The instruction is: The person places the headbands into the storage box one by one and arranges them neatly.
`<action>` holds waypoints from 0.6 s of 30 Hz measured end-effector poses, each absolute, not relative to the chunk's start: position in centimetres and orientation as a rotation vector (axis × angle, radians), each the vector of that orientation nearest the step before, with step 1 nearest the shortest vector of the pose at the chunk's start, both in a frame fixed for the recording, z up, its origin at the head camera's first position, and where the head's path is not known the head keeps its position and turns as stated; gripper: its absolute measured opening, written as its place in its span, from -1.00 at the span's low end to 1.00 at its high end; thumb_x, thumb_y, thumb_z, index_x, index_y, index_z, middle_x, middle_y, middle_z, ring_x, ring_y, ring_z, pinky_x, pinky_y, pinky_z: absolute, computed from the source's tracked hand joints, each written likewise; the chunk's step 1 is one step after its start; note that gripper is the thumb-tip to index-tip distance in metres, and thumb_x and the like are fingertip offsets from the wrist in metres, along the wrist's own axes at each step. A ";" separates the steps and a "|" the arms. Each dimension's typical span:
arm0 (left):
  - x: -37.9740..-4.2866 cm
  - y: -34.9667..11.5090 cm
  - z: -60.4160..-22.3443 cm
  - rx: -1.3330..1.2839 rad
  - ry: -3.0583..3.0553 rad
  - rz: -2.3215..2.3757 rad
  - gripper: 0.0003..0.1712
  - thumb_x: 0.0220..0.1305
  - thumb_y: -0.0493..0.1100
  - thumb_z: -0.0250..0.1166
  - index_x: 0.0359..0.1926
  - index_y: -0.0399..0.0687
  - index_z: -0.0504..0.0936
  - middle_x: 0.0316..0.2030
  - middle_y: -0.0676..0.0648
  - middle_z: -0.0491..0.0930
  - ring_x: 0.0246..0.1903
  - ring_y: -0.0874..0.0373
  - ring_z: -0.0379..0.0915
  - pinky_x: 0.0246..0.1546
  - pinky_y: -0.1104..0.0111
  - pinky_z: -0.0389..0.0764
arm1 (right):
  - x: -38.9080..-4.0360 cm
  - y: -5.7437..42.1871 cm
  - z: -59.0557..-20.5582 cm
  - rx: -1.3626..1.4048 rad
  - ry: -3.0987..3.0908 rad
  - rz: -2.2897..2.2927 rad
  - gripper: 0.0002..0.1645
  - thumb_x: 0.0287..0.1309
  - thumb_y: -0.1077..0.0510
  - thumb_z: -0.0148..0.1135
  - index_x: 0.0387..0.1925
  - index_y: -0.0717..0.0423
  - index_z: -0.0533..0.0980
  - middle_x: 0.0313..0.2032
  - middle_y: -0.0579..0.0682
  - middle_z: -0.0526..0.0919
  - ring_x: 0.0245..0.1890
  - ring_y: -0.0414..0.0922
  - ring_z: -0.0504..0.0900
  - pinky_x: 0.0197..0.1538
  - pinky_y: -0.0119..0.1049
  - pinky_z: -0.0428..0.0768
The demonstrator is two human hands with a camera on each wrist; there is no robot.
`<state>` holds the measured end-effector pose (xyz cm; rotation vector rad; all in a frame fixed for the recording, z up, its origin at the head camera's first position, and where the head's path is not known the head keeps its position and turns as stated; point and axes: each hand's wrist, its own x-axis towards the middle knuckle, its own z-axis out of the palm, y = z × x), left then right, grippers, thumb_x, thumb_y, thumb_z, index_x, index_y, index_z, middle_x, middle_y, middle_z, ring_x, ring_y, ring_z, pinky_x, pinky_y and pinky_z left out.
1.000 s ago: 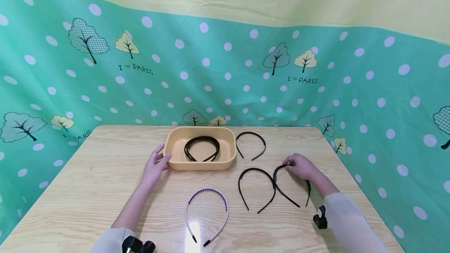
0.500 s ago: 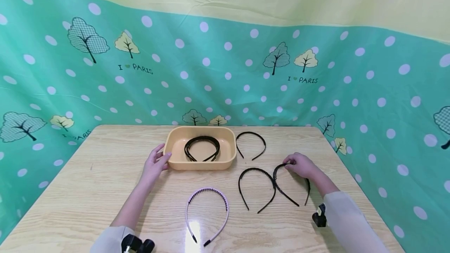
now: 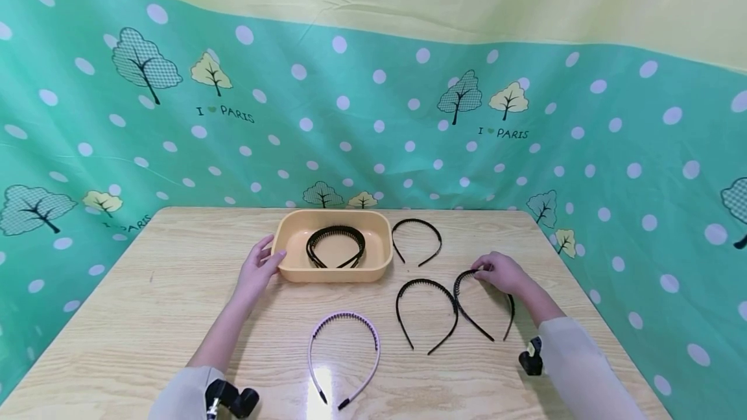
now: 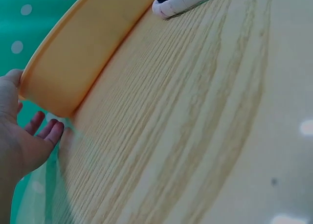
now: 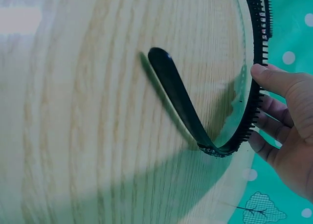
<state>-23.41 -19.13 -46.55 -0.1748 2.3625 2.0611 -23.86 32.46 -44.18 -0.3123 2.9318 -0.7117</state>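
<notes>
My right hand (image 3: 495, 272) pinches the toothed arc of a black headband (image 3: 467, 319) at the table's right; its legs still lie on the wood. In the right wrist view the thumb and fingers (image 5: 281, 84) hold the black headband (image 5: 186, 106) by its curve. My left hand (image 3: 257, 269) rests against the left corner of the yellow tray (image 3: 335, 275), fingers loosely spread. In the left wrist view the thumb of that left hand (image 4: 24, 136) touches the yellow tray (image 4: 83, 53). One black headband (image 3: 335, 232) lies inside the tray.
A black headband (image 3: 416, 221) lies right of the tray, another black one (image 3: 426, 282) next to the held one, and a pink headband (image 3: 344, 315) near the front. The wooden table (image 3: 146, 303) ends at a green dotted cloth backdrop (image 3: 373, 128).
The right hand has shifted slightly with the held headband, whose leg ends slid a little toward the back. The left hand stays at the tray corner.
</notes>
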 end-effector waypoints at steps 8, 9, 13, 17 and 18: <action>-23.8 -19.0 -46.7 -0.123 2.357 2.097 -0.24 0.31 0.01 0.16 0.44 0.12 0.03 0.36 -0.24 0.16 0.21 -0.01 0.23 -0.08 0.64 0.48 | -23.9 32.5 -43.7 -0.300 2.920 -0.753 -0.80 0.14 0.18 0.24 -0.20 0.17 0.61 -0.38 0.02 0.50 -0.37 -0.13 0.42 -0.34 -0.32 0.41; -23.8 -19.0 -46.8 -0.118 2.356 2.100 -0.24 0.31 0.01 0.16 0.44 0.12 0.03 0.36 -0.23 0.17 0.20 0.00 0.23 -0.07 0.63 0.47 | -23.9 32.5 -43.6 -0.298 2.921 -0.752 -0.80 0.13 0.18 0.24 -0.20 0.17 0.61 -0.38 0.02 0.50 -0.37 -0.13 0.43 -0.34 -0.32 0.41; -24.1 -19.0 -47.1 -0.097 2.356 2.113 -0.24 0.31 0.00 0.17 0.44 0.11 0.04 0.35 -0.21 0.19 0.16 0.08 0.26 -0.05 0.63 0.47 | -23.9 32.6 -43.3 -0.301 2.931 -0.761 -0.80 0.15 0.19 0.22 -0.20 0.19 0.61 -0.39 0.04 0.51 -0.37 -0.12 0.43 -0.37 -0.32 0.42; -24.4 -19.0 -47.4 -0.084 2.365 2.122 -0.24 0.31 0.01 0.17 0.43 0.09 0.05 0.35 -0.23 0.19 0.07 0.20 0.28 -0.07 0.67 0.46 | -24.1 32.7 -43.2 -0.288 2.948 -0.766 -0.81 0.17 0.18 0.22 -0.19 0.17 0.61 -0.39 0.03 0.52 -0.37 -0.13 0.44 -0.36 -0.33 0.43; -24.4 -19.0 -47.5 -0.085 2.365 2.125 -0.24 0.30 0.02 0.17 0.43 0.09 0.05 0.35 -0.23 0.19 0.05 0.23 0.29 -0.08 0.67 0.46 | -24.2 32.8 -43.1 -0.278 2.947 -0.770 -0.80 0.18 0.17 0.22 -0.19 0.17 0.61 -0.39 0.02 0.53 -0.37 -0.13 0.44 -0.36 -0.33 0.43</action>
